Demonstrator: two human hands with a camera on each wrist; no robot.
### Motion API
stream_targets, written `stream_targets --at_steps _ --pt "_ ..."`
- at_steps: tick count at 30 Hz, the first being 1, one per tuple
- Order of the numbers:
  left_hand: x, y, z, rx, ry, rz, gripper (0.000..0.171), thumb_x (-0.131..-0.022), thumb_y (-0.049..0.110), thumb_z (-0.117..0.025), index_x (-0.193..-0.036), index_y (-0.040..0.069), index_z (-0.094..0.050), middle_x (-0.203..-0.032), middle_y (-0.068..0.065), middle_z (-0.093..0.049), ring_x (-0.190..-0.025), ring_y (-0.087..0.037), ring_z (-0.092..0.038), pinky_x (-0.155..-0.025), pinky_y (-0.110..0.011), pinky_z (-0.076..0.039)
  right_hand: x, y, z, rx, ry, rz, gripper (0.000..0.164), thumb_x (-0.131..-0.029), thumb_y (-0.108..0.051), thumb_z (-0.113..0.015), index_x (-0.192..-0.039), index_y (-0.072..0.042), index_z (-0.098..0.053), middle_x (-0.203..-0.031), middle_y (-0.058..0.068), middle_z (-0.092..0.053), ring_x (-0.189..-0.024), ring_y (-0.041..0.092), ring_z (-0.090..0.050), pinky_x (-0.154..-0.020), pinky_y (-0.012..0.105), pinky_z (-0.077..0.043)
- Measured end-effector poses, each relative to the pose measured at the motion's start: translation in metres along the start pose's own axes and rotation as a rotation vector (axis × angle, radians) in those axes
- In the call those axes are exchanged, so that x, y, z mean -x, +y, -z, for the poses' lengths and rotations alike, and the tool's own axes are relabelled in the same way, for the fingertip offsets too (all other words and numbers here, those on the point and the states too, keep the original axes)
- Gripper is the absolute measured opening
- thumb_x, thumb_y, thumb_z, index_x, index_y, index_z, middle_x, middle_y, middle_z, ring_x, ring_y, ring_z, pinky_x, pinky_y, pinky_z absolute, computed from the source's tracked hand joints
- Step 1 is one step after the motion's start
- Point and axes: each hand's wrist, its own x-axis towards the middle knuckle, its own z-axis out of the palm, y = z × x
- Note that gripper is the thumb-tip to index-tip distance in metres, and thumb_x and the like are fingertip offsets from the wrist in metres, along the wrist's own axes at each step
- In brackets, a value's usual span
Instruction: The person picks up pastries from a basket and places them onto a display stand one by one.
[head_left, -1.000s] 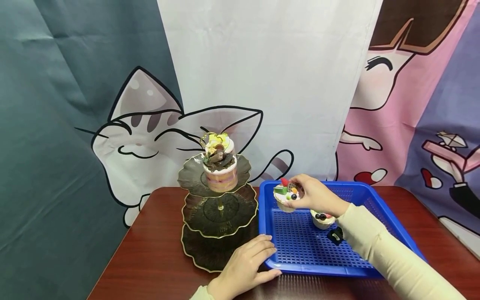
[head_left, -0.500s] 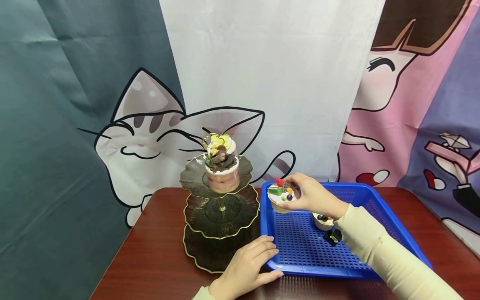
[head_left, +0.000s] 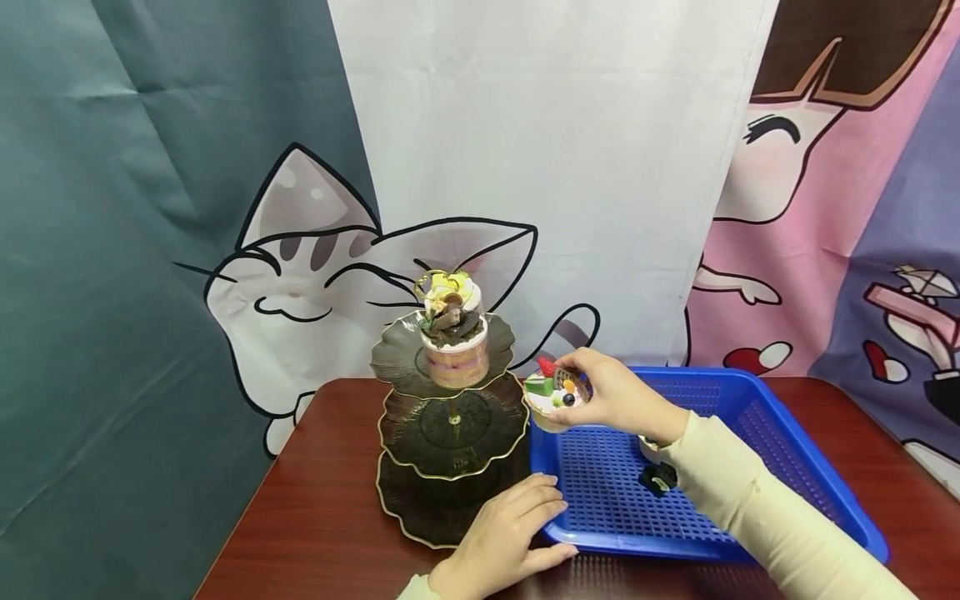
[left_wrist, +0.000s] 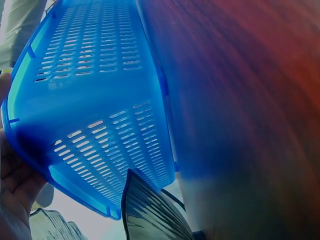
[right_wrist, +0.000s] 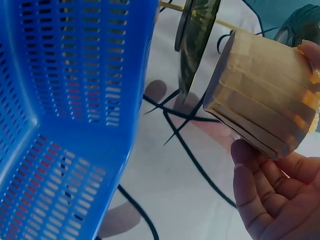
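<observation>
One fruit-topped cup (head_left: pixel 543 410) held in my right hand (head_left: pixel 621 402)

The blue basket (head_left: pixel 648 546) rests on the red-brown surface (head_left: pixel 292 508). On its floor I see a small black item (head_left: pixel 658 480) and, next to that, part of a pale cup (head_left: pixel 648 450); my right sleeve (head_left: pixel 723 471) hides the rest. Left of the basket is a three-tiered stand (head_left: pixel 486 427) with wavy gold rims. Its top tier carries a chocolate-topped cake (head_left: pixel 457 362), which partly blocks a yellow-topped cake (head_left: pixel 453 285) behind it. My left hand (head_left: pixel 504 529) covers a bit of the bottom tier. A printed backdrop (head_left: pixel 555 125) hangs behind.

I pinch the fruit-topped cup by its side, thumb nearer me and fingers beyond; in the head view it overlaps the basket's far left corner, near the stand. The right wrist view shows its pleated tan wrapper. My right arm reaches over the basket from the right. My left fingers lie relaxed on the basket's near left corner, thumb spread apart.
</observation>
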Motion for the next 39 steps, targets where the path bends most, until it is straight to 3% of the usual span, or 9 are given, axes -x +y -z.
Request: stream_targets --at_steps 5,10,17,25,29,34,39 --pt "0.000 0.000 0.000 0.016 0.003 0.004 0.038 -0.082 0.045 -0.072 -0.100 0.012 -0.071 -0.104 0.003 -0.069 -0.113 -0.011 -0.062 -0.107 -0.023 -0.045 -0.003 -0.008 -0.004 -0.006 0.000 0.039 0.060 -0.070 -0.036 -0.082 -0.115 -0.003 -0.060 -0.101 0.005 -0.064 -0.083 0.010 -0.056 -0.065 0.020 -0.051" --pt "0.000 0.001 0.000 0.019 0.011 0.003 0.038 -0.081 0.045 -0.073 -0.100 0.012 -0.071 -0.104 0.003 -0.069 -0.112 -0.012 -0.062 -0.107 -0.022 -0.045 -0.007 -0.016 -0.009 -0.026 -0.005 0.053 0.059 -0.070 -0.036 -0.082 -0.114 -0.003 -0.060 -0.104 0.006 -0.064 -0.084 0.010 -0.058 -0.066 0.025 -0.055" --pt "-0.001 0.001 0.001 0.015 0.009 0.008 0.037 -0.081 0.045 -0.073 -0.099 0.013 -0.071 -0.104 0.003 -0.069 -0.112 -0.011 -0.062 -0.107 -0.021 -0.045 -0.012 -0.024 -0.017 -0.045 0.005 0.058 0.060 -0.070 -0.036 -0.083 -0.114 -0.003 -0.060 -0.102 0.005 -0.065 -0.084 0.010 -0.058 -0.067 0.020 -0.052" --pt "-0.001 0.001 0.000 0.003 0.010 0.003 0.037 -0.080 0.046 -0.074 -0.098 0.013 -0.071 -0.103 0.004 -0.069 -0.111 -0.011 -0.062 -0.107 -0.022 -0.045 -0.017 -0.038 -0.029 -0.049 0.006 0.066 0.061 -0.069 -0.038 -0.082 -0.114 -0.004 -0.060 -0.103 0.004 -0.064 -0.086 0.011 -0.058 -0.071 0.026 -0.054" --pt "-0.001 0.001 0.000 -0.001 0.012 0.001 0.037 -0.080 0.046 -0.074 -0.098 0.014 -0.070 -0.103 0.004 -0.068 -0.111 -0.010 -0.062 -0.107 -0.022 -0.044 -0.019 -0.046 -0.035 -0.060 0.024 0.054 0.059 -0.069 -0.035 -0.083 -0.114 -0.004 -0.059 -0.102 0.005 -0.063 -0.087 0.012 -0.058 -0.072 0.023 -0.053" --pt "0.000 0.001 -0.001 -0.007 0.014 0.001 0.036 -0.080 0.046 -0.074 -0.097 0.014 -0.070 -0.103 0.004 -0.068 -0.111 -0.010 -0.062 -0.107 -0.021 -0.044 -0.024 -0.056 -0.043 -0.112 0.010 0.040 0.055 -0.070 -0.034 -0.083 -0.111 -0.007 -0.058 -0.099 0.003 -0.062 -0.084 0.010 -0.057 -0.069 0.020 -0.052" --pt "0.000 0.001 -0.001 -0.007 0.012 0.003 0.036 -0.080 0.046 -0.074 -0.097 0.014 -0.070 -0.103 0.004 -0.068 -0.110 -0.011 -0.062 -0.106 -0.022 -0.045 -0.030 -0.062 -0.053 -0.123 -0.001 0.076 0.056 -0.070 -0.034 -0.082 -0.115 -0.012 -0.058 -0.104 -0.001 -0.063 -0.090 0.009 -0.058 -0.076 0.022 -0.053"
